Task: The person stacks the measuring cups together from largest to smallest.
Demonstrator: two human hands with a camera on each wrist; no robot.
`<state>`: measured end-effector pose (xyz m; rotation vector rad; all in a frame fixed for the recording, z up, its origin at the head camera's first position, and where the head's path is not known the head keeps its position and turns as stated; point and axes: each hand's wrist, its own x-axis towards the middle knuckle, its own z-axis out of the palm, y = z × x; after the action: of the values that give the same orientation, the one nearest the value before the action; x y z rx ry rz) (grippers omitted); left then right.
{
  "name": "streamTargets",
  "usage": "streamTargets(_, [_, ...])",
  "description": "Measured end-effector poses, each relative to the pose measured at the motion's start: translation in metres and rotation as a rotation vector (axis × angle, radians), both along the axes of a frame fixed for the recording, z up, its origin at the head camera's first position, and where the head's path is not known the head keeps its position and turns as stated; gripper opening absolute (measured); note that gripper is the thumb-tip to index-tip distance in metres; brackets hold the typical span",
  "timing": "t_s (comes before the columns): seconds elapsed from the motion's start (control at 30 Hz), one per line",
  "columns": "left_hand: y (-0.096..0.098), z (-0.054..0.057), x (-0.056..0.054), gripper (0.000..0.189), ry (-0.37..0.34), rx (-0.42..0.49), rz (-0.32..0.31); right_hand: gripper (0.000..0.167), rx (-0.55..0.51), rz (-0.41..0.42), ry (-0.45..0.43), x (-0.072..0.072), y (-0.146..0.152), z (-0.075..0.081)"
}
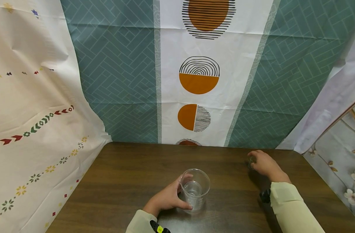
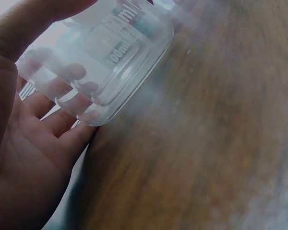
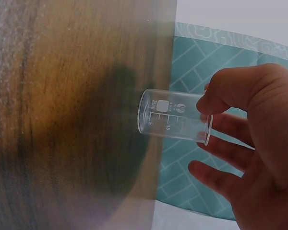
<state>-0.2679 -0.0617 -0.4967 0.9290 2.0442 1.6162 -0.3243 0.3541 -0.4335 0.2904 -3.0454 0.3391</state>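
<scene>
My left hand [image 1: 167, 196] grips a large clear beaker [image 1: 198, 201] from its left side, thumb and fingers curled round the wall. Printed ml marks show on that beaker [image 2: 129, 72] in the left wrist view. Inside it appears a smaller clear vessel [image 1: 193, 188], its rounded base visible through the wall. Farther back on the right, my right hand [image 1: 266, 165] pinches a small 25 ml glass beaker [image 3: 170, 115] near its rim. The small beaker's base is close to the tabletop; whether it touches cannot be told.
Both beakers are over a dark brown wooden table [image 1: 131, 174]. A teal and white patterned cloth [image 1: 122, 81] hangs along the table's back edge. A cream cloth [image 1: 34, 106] drapes at the left, and a floral cloth [image 1: 340, 165] borders the right side.
</scene>
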Motion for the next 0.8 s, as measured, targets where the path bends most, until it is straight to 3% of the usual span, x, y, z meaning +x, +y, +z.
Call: streamTargets(0.8, [-0.0003, -0.0002, -0.0004, 0.093, 0.012, -0.005, 0.000, 0.039, 0.026, 0.015, -0.003, -0.0036, 0.0048, 0.0009])
